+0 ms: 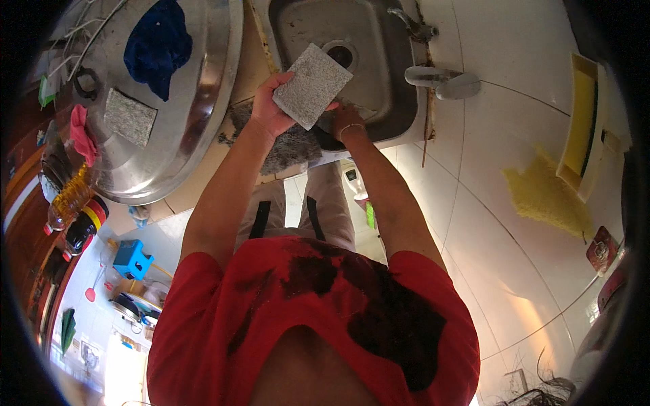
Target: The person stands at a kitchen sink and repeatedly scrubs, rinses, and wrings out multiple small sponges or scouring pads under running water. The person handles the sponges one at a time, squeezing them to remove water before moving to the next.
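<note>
My left hand [271, 106] grips a flat grey rectangular scouring pad [312, 86] by its left side, thumb on top. The pad is over the stainless steel sink [376, 30], partly beside the drain. My right hand [348, 119], with a thin bracelet at the wrist, is low in the sink's near part, in shadow; a fingertip shows at the pad's lower right edge. Whether this hand holds anything is unclear. A second grey pad [130, 117] lies on a large round metal surface [203, 101] at left, near a dark blue cloth [159, 48].
A faucet [414, 25] and its lever [442, 81] stand at the sink's right edge. A shaggy grey cloth [289, 149] lies at its near left edge. Further left are a pink cloth [83, 134], an oil bottle [68, 203] and a dark bottle [84, 226]. A tiled wall [487, 142] rises at right.
</note>
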Action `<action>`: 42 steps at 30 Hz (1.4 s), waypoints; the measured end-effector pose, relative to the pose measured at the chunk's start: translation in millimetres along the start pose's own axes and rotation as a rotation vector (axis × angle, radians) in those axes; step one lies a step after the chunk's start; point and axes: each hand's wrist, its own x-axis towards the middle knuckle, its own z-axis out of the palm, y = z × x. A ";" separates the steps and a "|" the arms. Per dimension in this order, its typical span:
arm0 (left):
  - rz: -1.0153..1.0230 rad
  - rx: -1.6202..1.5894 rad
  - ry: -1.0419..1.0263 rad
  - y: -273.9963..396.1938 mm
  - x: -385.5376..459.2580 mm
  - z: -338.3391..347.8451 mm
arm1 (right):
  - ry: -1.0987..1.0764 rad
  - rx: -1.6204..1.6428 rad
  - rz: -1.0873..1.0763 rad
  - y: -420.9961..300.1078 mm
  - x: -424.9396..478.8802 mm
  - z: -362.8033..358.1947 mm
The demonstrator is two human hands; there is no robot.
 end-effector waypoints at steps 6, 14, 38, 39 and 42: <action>0.000 -0.054 -0.104 8.4 -14.0 -0.1 | -0.062 0.223 -0.013 13.2 -31.9 -74.8; 0.012 0.048 0.226 -17.3 -3.4 -1.2 | 0.924 0.600 -0.556 -93.1 -96.7 -170.7; 0.186 0.271 0.454 -81.5 28.7 -25.5 | 0.719 1.118 0.115 -72.5 -28.6 -88.1; 0.201 0.298 0.440 -82.3 32.8 -36.0 | 0.726 1.123 0.100 -65.7 -19.6 -82.3; 0.191 0.269 0.328 -77.3 33.1 -44.5 | 0.564 1.210 0.188 -40.8 2.3 -86.4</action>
